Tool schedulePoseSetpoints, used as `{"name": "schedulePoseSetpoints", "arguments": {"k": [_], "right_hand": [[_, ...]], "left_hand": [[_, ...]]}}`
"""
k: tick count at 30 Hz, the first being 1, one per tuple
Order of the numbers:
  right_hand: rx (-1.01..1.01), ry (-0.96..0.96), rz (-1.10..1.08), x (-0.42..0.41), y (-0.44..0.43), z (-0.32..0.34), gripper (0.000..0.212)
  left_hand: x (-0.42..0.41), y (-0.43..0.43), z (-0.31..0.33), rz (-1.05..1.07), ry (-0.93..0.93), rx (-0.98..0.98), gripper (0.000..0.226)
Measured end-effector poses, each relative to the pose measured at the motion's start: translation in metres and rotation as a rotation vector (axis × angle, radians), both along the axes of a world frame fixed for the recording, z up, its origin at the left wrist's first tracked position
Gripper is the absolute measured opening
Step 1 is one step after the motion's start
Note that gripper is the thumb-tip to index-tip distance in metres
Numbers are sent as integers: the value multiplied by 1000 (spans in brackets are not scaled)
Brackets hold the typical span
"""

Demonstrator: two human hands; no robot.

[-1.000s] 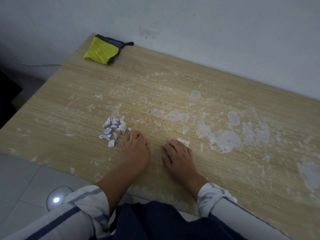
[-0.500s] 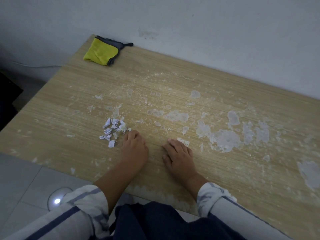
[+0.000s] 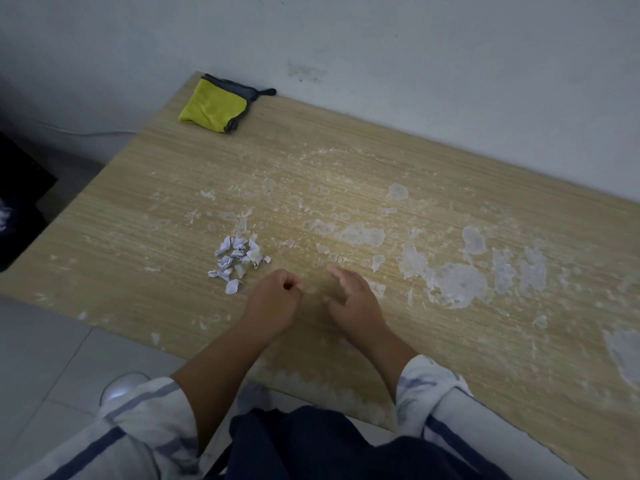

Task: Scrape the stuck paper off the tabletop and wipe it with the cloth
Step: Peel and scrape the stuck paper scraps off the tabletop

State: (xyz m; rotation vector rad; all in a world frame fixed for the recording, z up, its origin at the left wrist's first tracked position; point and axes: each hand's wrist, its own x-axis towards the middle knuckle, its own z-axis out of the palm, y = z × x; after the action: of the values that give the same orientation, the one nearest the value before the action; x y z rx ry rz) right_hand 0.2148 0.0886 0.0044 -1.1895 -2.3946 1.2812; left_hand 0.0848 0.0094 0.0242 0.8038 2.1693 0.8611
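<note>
The wooden tabletop (image 3: 346, 161) carries white patches of stuck paper (image 3: 453, 282), thickest to the right of my hands. A small pile of scraped paper bits (image 3: 239, 259) lies left of centre. My left hand (image 3: 273, 299) hovers just right of that pile, its fingers curled into a loose fist with nothing visible in it. Beside it, my right hand (image 3: 353, 299) is lifted with the fingers loosely spread, holding nothing. A small paper patch (image 3: 379, 289) sits at its right edge. The folded yellow and grey cloth (image 3: 214, 105) lies at the far left corner by the wall.
A grey wall (image 3: 415, 64) runs along the table's far edge. Tiled floor (image 3: 45, 358) shows past the near left edge, with a round white lit object (image 3: 121, 389) on it. A dark object (image 3: 17, 202) stands at the left.
Both hands have lifted off the tabletop, where they lay flat. The left hand's fingers have curled in and the right hand's fingers have spread.
</note>
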Motion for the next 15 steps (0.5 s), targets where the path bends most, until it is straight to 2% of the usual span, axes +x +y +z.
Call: {"name": "schedulePoseSetpoints", "arguments": {"k": [3, 6, 11, 15], "right_hand": [[-221, 50, 22, -14, -1, 6, 58], [-329, 61, 22, -27, -3, 7, 49], [-287, 22, 80, -46, -4, 9, 12], [-222, -14, 122, -67, -9, 12, 24]], "left_hand": [[-6, -6, 1, 3, -65, -4, 10], [-13, -12, 1, 22, -79, -12, 11], [-30, -24, 6, 71, -68, -10, 12], [-48, -32, 5, 116, -57, -11, 14]]}}
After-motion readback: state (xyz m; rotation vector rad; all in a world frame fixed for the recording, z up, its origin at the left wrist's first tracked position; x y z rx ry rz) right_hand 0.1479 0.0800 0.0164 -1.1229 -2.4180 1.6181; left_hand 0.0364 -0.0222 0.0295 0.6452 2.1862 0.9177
